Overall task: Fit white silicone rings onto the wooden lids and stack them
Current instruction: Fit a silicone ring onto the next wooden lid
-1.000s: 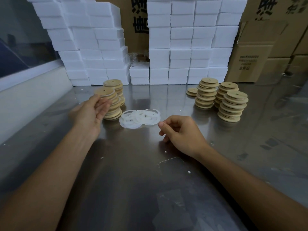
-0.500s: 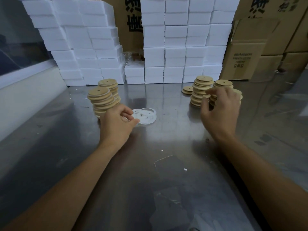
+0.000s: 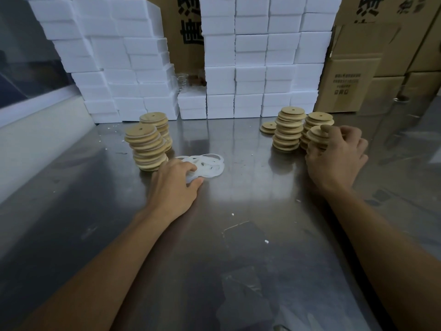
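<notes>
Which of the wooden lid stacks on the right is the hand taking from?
The nearest stack of round wooden lids: the right hand grips its top lid; the taller two behind stand untouched.

A steel table (image 3: 238, 235) fills the foreground, its top scuffed, reflective and dotted with white crumbs (image 3: 266, 241). White foam boxes (image 3: 250, 68) stand stacked in tall columns along its far edge. Brown cartons (image 3: 346, 84) with dark print rise behind them and to the right. At left runs a pale ledge (image 3: 35, 139) beneath a dark window (image 3: 23, 56).
</notes>
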Demonstrator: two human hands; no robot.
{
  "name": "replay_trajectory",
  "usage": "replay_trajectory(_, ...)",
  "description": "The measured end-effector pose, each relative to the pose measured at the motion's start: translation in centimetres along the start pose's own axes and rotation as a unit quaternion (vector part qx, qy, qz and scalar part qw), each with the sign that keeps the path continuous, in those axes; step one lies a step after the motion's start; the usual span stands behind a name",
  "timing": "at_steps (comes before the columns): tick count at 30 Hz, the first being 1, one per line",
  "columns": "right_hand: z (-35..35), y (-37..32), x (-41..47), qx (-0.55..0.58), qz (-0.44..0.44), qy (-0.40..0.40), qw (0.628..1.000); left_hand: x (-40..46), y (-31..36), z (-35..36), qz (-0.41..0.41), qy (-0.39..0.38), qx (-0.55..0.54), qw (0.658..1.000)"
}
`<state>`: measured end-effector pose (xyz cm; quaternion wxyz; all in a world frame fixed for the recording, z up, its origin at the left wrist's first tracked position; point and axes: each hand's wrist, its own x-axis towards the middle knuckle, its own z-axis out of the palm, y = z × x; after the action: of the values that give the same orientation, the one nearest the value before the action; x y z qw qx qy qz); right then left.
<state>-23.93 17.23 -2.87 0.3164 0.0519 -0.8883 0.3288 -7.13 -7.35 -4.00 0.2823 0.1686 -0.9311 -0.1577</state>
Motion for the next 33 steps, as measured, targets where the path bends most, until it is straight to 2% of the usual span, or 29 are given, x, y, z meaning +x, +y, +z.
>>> replay_trajectory(4,0.1,0.4,0.0,0.062,0.027,-0.031,0.997,-0.1,0.0,-0.1,-0.004,0.003,-0.006,1.0)
replay_trajectory(8,0.1,0.4,0.1,0.064,0.014,0.007,0.998,-0.1,0.0,-0.2,-0.007,0.011,-0.016,1.0)
replay_trajectory(11,0.1,0.1,0.0,0.066,-0.022,0.03,0.997,0.0,0.1,-0.3,-0.013,0.016,-0.023,1.0)
replay_trajectory(15,0.3,-0.6,-0.5,0.088,-0.102,0.02,0.991,0.0,0.3,-0.4,-0.016,0.017,-0.026,0.999)
replay_trajectory(18,0.3,-1.5,-1.0,0.164,-0.127,0.007,0.978,0.1,0.3,-0.5,-0.016,0.024,-0.034,0.999)
replay_trajectory(22,-0.3,-3.0,-2.2,0.274,-0.08,-0.05,0.957,0.1,0.1,-0.5,-0.033,0.033,-0.071,0.996)
replay_trajectory(26,-0.7,-4.5,-3.5,0.399,0.03,-0.122,0.908,0.2,-0.1,-0.6,-0.048,0.042,-0.102,0.993)
replay_trajectory(30,-1.3,-5.7,-4.1,0.5,0.195,-0.217,0.816,0.1,0.0,-0.7,-0.051,0.042,-0.115,0.991)
replay_trajectory(32,-1.5,-6.1,-4.2,0.533,0.214,-0.234,0.785,0.0,0.0,-0.7,-0.053,0.039,-0.11,0.992)
replay_trajectory(33,-1.6,-6.2,-4.4,0.538,0.208,-0.235,0.782,0.0,0.0,-0.7,-0.056,0.037,-0.109,0.992)
